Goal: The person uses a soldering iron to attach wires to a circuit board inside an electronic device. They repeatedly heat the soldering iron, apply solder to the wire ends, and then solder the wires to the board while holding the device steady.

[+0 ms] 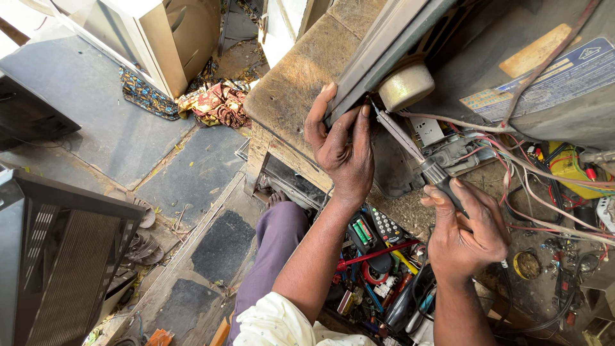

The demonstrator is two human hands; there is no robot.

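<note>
An electronics repair workshop: gutted television casing (512,70), loose wires (538,186), scattered tools (378,275), worn wooden workbench (295,83).

- We are viewing a television set (512,70) lying tilted on the workbench (295,83).
- Our left hand (343,150) is gripping the set's lower edge.
- Our right hand (464,234), to its right, is holding a screwdriver (410,144) whose tip is reaching that edge.
- A remote control (384,225) is lying between our forearms, among tools.
- Wires (544,186) are trailing to the right of the screwdriver.
</note>
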